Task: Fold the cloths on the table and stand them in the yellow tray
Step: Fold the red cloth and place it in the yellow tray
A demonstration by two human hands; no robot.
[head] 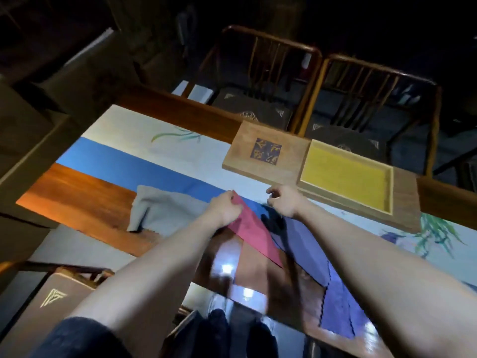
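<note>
2 hands: left hand point(227, 206) fingers pinch red cloth point(254, 235); right hand point(285, 202) beside.

Three cloths point(165, 213), one yellow tray point(346, 177), two chairs point(268, 73)

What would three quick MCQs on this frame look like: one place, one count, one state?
1. Where is the grey cloth relative to the red cloth?
A. on its left
B. on its right
C. in the tray

2. How many cloths are on the table?
A. one
B. three
C. five

3. What is in the yellow tray?
A. a folded cloth
B. two cloths
C. nothing

Key:
1 A, grey lies left of red.
2 B, grey, red and purple cloth show.
3 C, its yellow floor is bare, while the left hand pinches the red cloth and the right hand reaches beside it.
</note>
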